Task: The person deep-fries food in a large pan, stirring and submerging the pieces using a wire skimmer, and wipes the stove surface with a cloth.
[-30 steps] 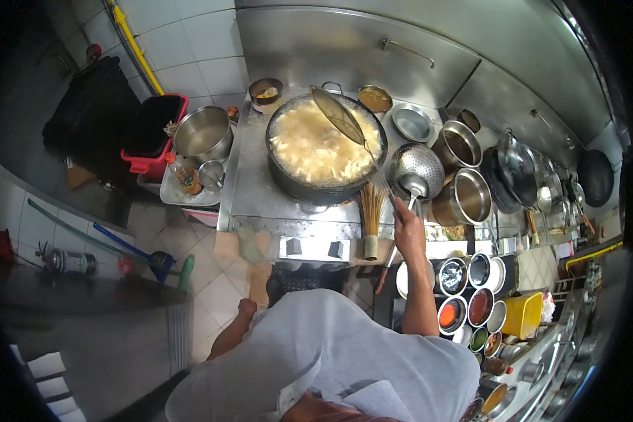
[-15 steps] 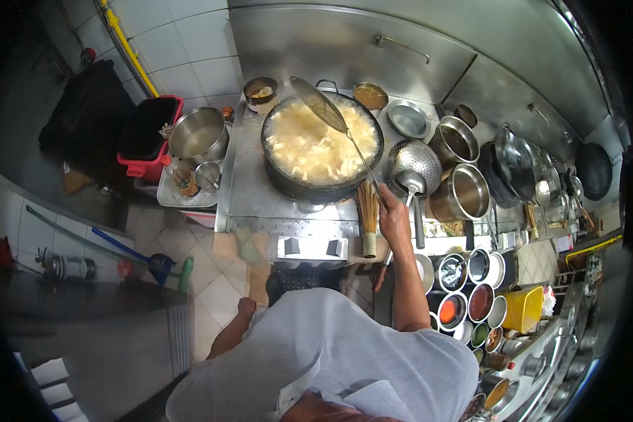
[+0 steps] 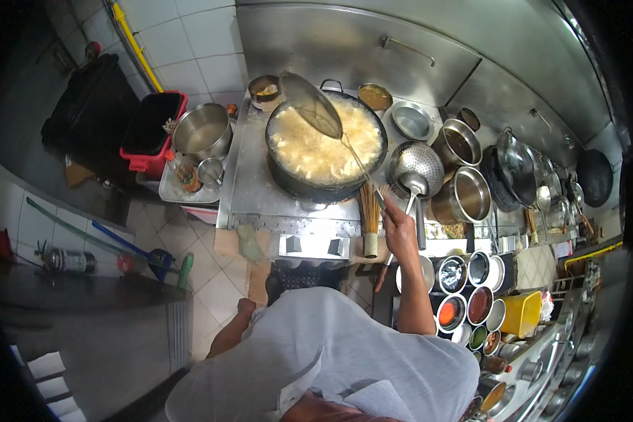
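Observation:
In the head view, my right hand [image 3: 399, 231] is wrapped round the long thin handle of a wire mesh skimmer [image 3: 311, 105]. The mesh is tilted over the far left part of a large black pot [image 3: 299, 184]. Inside the pot, pale pieces of food [image 3: 323, 158] lie in foaming, bubbling liquid. My left hand [image 3: 246, 307] hangs low beside my body, closed like a fist, apart from the stove; its fingers are partly hidden. A bamboo brush [image 3: 370, 221] and a perforated ladle [image 3: 413, 169] lie close to my right hand.
Metal pots [image 3: 469, 193] stand right of the black pot, with a shallow pan [image 3: 412, 121] behind. Several sauce containers [image 3: 480, 302] are at lower right. A steel pot [image 3: 202, 131] sits on the left beside a red bin [image 3: 148, 164]. Stove knobs [image 3: 314, 246] line the front edge.
The skimmer's mesh has shifted a little to the left and up over the pot. My right hand has moved slightly back toward me. My left hand stays at my side.

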`<state>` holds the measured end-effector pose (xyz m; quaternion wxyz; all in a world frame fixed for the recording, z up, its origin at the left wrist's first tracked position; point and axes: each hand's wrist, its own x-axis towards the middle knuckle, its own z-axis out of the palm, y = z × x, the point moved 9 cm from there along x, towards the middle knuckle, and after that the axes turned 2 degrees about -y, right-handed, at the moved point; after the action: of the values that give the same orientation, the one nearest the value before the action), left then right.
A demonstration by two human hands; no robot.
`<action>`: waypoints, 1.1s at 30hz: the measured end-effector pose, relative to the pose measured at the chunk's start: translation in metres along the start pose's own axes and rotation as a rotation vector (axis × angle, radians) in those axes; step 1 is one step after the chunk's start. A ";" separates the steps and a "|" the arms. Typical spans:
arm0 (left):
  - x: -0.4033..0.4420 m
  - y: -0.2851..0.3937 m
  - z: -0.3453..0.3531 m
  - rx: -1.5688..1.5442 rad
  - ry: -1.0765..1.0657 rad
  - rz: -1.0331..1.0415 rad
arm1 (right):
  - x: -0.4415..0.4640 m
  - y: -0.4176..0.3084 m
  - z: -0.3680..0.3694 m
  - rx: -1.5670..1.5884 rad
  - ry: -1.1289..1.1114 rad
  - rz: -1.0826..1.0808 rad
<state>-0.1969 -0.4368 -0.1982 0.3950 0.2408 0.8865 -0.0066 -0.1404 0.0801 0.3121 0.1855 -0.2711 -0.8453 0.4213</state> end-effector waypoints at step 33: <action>-0.019 -0.012 0.003 -0.315 0.020 -0.149 | -0.002 0.031 0.019 -0.048 0.054 0.031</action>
<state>-0.1897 -0.4561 -0.1889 0.4176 0.1094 0.8958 0.1057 -0.1398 0.0824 0.2757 0.1952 -0.2996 -0.8456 0.3964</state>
